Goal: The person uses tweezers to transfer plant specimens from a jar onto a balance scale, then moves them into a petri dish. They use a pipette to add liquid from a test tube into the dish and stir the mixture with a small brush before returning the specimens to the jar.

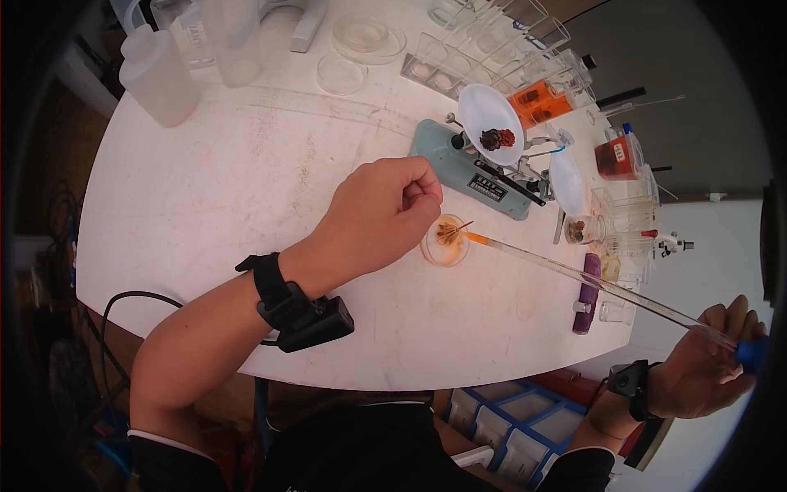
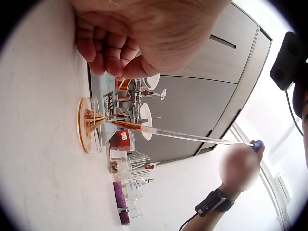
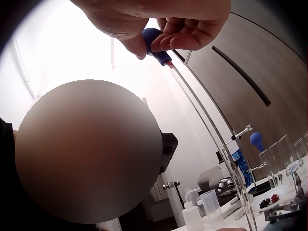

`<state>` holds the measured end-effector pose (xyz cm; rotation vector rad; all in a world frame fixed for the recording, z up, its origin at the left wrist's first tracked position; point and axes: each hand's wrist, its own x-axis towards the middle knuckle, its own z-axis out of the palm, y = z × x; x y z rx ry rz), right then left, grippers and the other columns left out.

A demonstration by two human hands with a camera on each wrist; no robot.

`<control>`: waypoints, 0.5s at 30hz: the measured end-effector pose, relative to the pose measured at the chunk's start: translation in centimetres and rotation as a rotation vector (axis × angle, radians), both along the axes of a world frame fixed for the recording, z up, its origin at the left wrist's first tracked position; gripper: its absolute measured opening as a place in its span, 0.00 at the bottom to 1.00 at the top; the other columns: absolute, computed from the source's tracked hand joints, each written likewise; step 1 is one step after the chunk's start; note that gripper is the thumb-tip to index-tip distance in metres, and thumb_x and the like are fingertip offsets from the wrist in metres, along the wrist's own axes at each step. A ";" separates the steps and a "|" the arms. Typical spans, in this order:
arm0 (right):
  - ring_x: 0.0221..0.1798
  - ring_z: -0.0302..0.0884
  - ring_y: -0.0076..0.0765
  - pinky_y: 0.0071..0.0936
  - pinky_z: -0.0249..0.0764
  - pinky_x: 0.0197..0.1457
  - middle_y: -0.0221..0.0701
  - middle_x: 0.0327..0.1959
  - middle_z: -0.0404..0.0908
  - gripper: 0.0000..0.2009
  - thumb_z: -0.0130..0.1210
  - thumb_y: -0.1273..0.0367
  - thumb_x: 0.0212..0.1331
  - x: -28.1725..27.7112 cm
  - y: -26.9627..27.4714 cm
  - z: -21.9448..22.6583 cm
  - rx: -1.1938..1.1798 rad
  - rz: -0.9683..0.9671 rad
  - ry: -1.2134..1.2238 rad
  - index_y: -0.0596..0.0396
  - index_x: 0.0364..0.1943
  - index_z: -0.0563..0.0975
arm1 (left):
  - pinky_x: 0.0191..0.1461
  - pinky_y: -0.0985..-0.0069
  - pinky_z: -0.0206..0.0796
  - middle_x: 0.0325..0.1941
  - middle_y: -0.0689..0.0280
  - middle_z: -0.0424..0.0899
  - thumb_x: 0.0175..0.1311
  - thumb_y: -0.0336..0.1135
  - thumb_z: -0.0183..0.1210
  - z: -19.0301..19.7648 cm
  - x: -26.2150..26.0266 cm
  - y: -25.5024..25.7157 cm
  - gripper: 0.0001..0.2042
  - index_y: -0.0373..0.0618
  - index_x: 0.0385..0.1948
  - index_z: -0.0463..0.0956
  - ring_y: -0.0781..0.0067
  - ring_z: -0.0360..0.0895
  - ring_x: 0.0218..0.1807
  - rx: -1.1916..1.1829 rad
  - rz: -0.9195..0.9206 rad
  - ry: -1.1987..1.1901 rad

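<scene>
A long glass pipette (image 1: 578,277) slants down from a blue rubber bulb (image 1: 751,356), with orange-brown liquid near its lower end. The right hand (image 1: 697,369) pinches that bulb (image 3: 151,39) between thumb and fingers. Beneath the pipette's tip is a round glass dish (image 1: 441,256) with orange-stained liquid and a splayed bundle of brown, stick-like pieces (image 2: 96,118). Whether the tip touches the pieces, I cannot tell. The left hand (image 1: 369,217), fingers loosely curled and holding nothing, is beside the dish; in the left wrist view this hand (image 2: 149,36) appears above it.
Behind the dish stands a green balance (image 1: 447,160) with dark and red pieces on one white pan (image 1: 471,107). A test-tube rack (image 1: 422,74), glass dishes (image 1: 342,74) and plastic containers (image 1: 160,82) stand farther back. A purple object (image 1: 586,295) lies near the right edge.
</scene>
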<state>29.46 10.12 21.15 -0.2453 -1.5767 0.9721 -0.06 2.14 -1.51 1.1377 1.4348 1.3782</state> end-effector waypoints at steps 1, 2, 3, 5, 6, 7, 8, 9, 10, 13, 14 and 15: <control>0.35 0.53 0.24 0.22 0.52 0.34 0.24 0.28 0.54 0.25 0.69 0.63 0.49 0.0 0.0 0.0 0.004 -0.005 0.002 0.59 0.44 0.66 | 0.30 0.86 0.58 0.24 0.75 0.72 0.61 0.26 0.53 0.0 0.0 0.0 0.03 0.39 0.31 0.75 0.90 0.63 0.26 -0.002 0.000 -0.003; 0.35 0.53 0.24 0.22 0.52 0.34 0.24 0.28 0.54 0.25 0.69 0.63 0.49 -0.2 0.0 -0.1 0.015 -0.014 0.008 0.59 0.44 0.66 | 0.30 0.86 0.58 0.24 0.75 0.72 0.61 0.26 0.53 0.0 0.0 0.0 0.03 0.39 0.31 0.75 0.90 0.63 0.26 -0.004 0.000 -0.005; 0.35 0.53 0.24 0.22 0.52 0.34 0.24 0.28 0.55 0.25 0.69 0.63 0.49 -0.2 -0.1 -0.1 0.021 -0.020 0.011 0.59 0.44 0.66 | 0.31 0.83 0.60 0.24 0.72 0.75 0.60 0.28 0.54 0.0 0.0 0.0 0.04 0.39 0.30 0.76 0.86 0.67 0.26 -0.005 0.011 -0.004; 0.35 0.53 0.24 0.22 0.52 0.34 0.24 0.28 0.55 0.25 0.69 0.63 0.48 -0.3 -0.1 -0.1 0.027 -0.027 0.014 0.59 0.44 0.67 | 0.32 0.77 0.66 0.22 0.67 0.80 0.59 0.31 0.56 -0.1 0.0 0.0 0.05 0.39 0.28 0.78 0.78 0.73 0.25 -0.007 0.033 -0.001; 0.35 0.53 0.24 0.22 0.52 0.34 0.24 0.28 0.55 0.25 0.70 0.63 0.48 -0.3 -0.1 -0.1 0.029 -0.029 0.015 0.59 0.44 0.67 | 0.32 0.78 0.66 0.23 0.67 0.80 0.59 0.31 0.56 -0.1 0.0 0.0 0.05 0.39 0.28 0.78 0.78 0.73 0.25 -0.006 0.033 0.000; 0.35 0.53 0.24 0.22 0.52 0.34 0.24 0.28 0.55 0.25 0.70 0.63 0.48 -0.3 -0.2 0.0 0.030 -0.031 0.016 0.59 0.44 0.67 | 0.32 0.78 0.66 0.23 0.67 0.80 0.59 0.31 0.56 -0.1 0.0 0.0 0.05 0.40 0.28 0.78 0.78 0.73 0.25 -0.005 0.034 0.001; 0.35 0.53 0.24 0.22 0.52 0.34 0.24 0.28 0.55 0.25 0.70 0.63 0.48 -0.3 -0.2 0.0 0.031 -0.034 0.019 0.60 0.44 0.67 | 0.32 0.78 0.66 0.23 0.67 0.80 0.59 0.31 0.56 -0.1 0.0 0.0 0.05 0.40 0.28 0.78 0.78 0.73 0.25 -0.004 0.034 0.002; 0.35 0.53 0.24 0.22 0.52 0.34 0.24 0.28 0.55 0.25 0.70 0.64 0.48 -0.3 -0.2 0.0 0.032 -0.032 0.021 0.60 0.44 0.67 | 0.32 0.78 0.66 0.23 0.67 0.79 0.58 0.31 0.56 -0.1 0.0 0.0 0.05 0.40 0.28 0.78 0.78 0.73 0.25 -0.001 0.035 0.004; 0.35 0.53 0.24 0.22 0.52 0.34 0.24 0.28 0.55 0.25 0.70 0.64 0.48 -0.3 -0.2 0.0 0.032 -0.030 0.022 0.60 0.44 0.67 | 0.32 0.78 0.66 0.23 0.67 0.79 0.58 0.31 0.56 -0.1 0.0 0.0 0.05 0.40 0.28 0.78 0.78 0.73 0.25 0.001 0.036 0.005; 0.35 0.53 0.24 0.22 0.52 0.34 0.24 0.28 0.55 0.25 0.69 0.64 0.49 -0.1 -0.1 0.1 0.014 0.002 0.008 0.60 0.44 0.67 | 0.31 0.83 0.61 0.24 0.72 0.75 0.60 0.28 0.54 -0.1 0.0 0.0 0.04 0.39 0.30 0.76 0.86 0.67 0.26 0.006 0.012 0.005; 0.35 0.53 0.24 0.22 0.52 0.34 0.24 0.28 0.55 0.24 0.68 0.64 0.49 0.1 0.0 0.1 -0.002 0.017 -0.005 0.60 0.44 0.67 | 0.30 0.86 0.58 0.24 0.75 0.72 0.61 0.27 0.53 -0.1 0.0 0.0 0.03 0.39 0.31 0.75 0.89 0.63 0.26 0.008 0.000 0.004; 0.35 0.52 0.24 0.22 0.52 0.34 0.24 0.28 0.55 0.24 0.68 0.64 0.49 0.1 0.0 0.1 -0.012 0.028 -0.006 0.60 0.44 0.67 | 0.30 0.86 0.58 0.24 0.75 0.72 0.61 0.27 0.53 -0.1 0.0 0.0 0.03 0.39 0.31 0.75 0.89 0.63 0.26 0.008 0.000 0.002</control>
